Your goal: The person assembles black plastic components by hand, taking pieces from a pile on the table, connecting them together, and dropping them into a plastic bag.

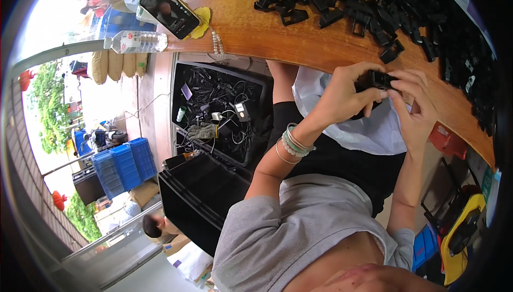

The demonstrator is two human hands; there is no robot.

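Observation:
Over the table's near edge, both of my hands hold one small black plastic part (378, 80). My left hand (344, 91), with bracelets (295, 143) at its wrist, wraps its fingers around the left side of the part. Fingertips of my right hand (414, 102) pinch its right end. My fingers partly cover the part, so its full shape is hidden. Just beyond my hands, a large heap of similar black plastic parts (368, 11) spreads over the wooden table (230, 9). One loose black part (391, 51) lies closest to my fingers.
A phone (170, 11) and a clear plastic bottle (140, 42) are at the table's left end. Below on the left stands a black bin (256, 86) of cables and small parts, with a grey glove (203, 131). A white plastic bag (358, 137) covers my lap. Blue crates (125, 166) stand farther left.

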